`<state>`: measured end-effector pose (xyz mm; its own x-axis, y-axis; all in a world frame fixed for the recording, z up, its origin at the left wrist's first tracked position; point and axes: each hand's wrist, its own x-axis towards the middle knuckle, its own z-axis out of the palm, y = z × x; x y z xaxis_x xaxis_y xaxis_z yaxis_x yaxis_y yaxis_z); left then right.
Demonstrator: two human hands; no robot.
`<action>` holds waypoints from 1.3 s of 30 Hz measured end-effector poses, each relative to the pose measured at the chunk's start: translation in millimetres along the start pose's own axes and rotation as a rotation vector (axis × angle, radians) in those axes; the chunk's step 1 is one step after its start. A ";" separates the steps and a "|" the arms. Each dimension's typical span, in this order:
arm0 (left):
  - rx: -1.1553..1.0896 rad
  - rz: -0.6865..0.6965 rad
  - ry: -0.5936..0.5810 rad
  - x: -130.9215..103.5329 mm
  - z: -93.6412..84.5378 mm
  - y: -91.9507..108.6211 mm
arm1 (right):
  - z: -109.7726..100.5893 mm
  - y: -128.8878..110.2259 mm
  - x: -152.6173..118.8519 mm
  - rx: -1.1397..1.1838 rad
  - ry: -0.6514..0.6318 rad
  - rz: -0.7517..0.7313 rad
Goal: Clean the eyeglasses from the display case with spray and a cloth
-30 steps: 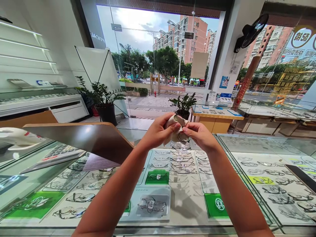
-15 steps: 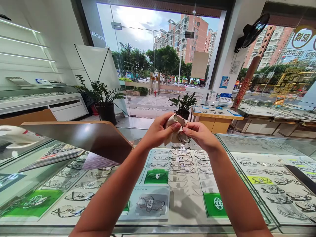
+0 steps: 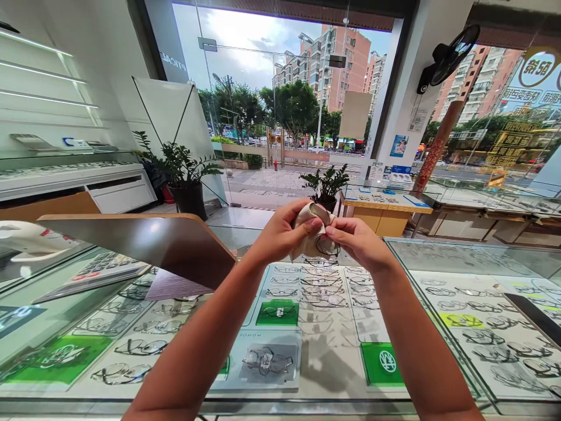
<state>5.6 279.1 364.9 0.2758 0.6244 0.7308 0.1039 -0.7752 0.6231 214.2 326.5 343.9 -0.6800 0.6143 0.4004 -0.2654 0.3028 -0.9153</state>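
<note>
Slightly lower than a moment earlier, one round rim of the glasses (image 3: 328,248) shows at six o'clock under one pale cloth (image 3: 310,227). Two hands grasp the cloth: the left hand (image 3: 286,229) clenched around it at nine o'clock, the right hand (image 3: 354,238) pinching its edge at three, beside the glasses. Both are above the glass surface (image 3: 324,390). From the hands, two potted plants stand at ten (image 3: 188,196) and twelve (image 3: 328,186), one fan (image 3: 447,58) at one.
</note>
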 end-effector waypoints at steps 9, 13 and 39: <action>0.030 0.002 -0.001 0.0 -0.8 -1.3 | -1.9 -0.5 0.3 -0.053 0.008 0.012; 0.040 0.003 0.005 0.3 -0.7 -1.3 | -1.3 -0.8 0.1 -0.039 -0.001 0.013; -0.022 -0.032 0.017 -1.1 4.6 -0.8 | 0.7 -3.0 -1.0 -0.004 -0.029 0.004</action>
<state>9.7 278.6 362.4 0.2563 0.6506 0.7149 0.0912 -0.7526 0.6522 215.2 324.5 346.3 -0.7005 0.5945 0.3949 -0.2594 0.3034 -0.9169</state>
